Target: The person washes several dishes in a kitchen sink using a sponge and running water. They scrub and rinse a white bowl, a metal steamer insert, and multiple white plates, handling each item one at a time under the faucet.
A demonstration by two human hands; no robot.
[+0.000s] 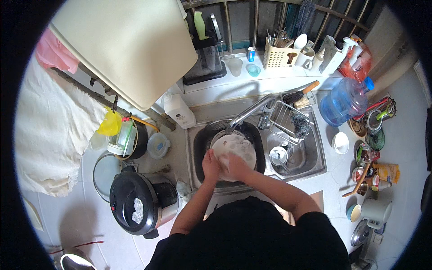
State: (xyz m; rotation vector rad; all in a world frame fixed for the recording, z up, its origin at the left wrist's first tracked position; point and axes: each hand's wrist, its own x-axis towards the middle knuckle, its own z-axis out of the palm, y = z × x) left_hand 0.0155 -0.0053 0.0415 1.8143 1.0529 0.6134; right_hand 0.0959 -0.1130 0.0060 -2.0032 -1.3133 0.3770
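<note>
A round bowl (pixel 251 148) sits in the dark basin (pixel 199 141) set in the left half of the steel sink. Cloudy, whitish liquid with foamy patches (pixel 233 143) fills it. My left hand (pixel 211 166) grips the bowl at its left rim. Over the near part of the bowl, my right hand (pixel 236 166) is blurred, its fingertips down at the liquid; whether it holds anything is hidden. The curved spout of the faucet (pixel 248 113) hangs above the bowl's far edge.
In the right sink half lie a white cup (pixel 278 156) and a wire rack (pixel 287 118) with a steel scourer (pixel 299 125). A pressure cooker (pixel 135 202) stands left, a white bottle (pixel 179 109) behind the basin, a blue water jug (pixel 344 101) at right. A large beige board (pixel 128 44) juts in at upper left.
</note>
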